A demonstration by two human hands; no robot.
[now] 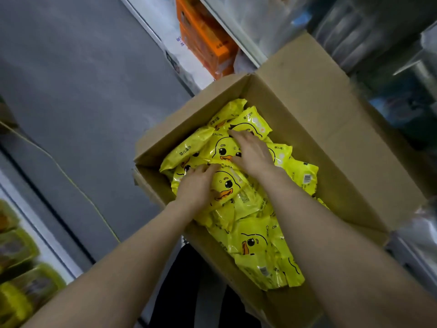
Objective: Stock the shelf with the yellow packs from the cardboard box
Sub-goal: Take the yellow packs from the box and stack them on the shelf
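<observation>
1. The cardboard box [307, 95] stood open at my three o'clock, its flaps spread outward, on the grey floor [82, 79].
2. The yellow packs [255, 245] lay loose and overlapping inside it, filling it from its twelve o'clock end to its six o'clock end; each showed a printed duck face.
3. My right hand [251, 153] lay flat, fingers spread and relaxed, on the upper duck pack [221, 149] near the box's middle, touching it and gripping nothing.
4. My left hand [196, 188] rested at seven o'clock of the right one, on the lower duck pack [229, 185]. Its fingers bent over that pack's far edge, but I could not tell whether they had truly closed on it.
5. One pack at four o'clock of my right hand showed a barcode [307, 178].
6. Orange cartons [205, 43] sat on a shelf at the box's eleven o'clock, behind a white shelf rail [248, 52].
7. At my eight o'clock lay blurred yellow-green goods [21, 301].
</observation>
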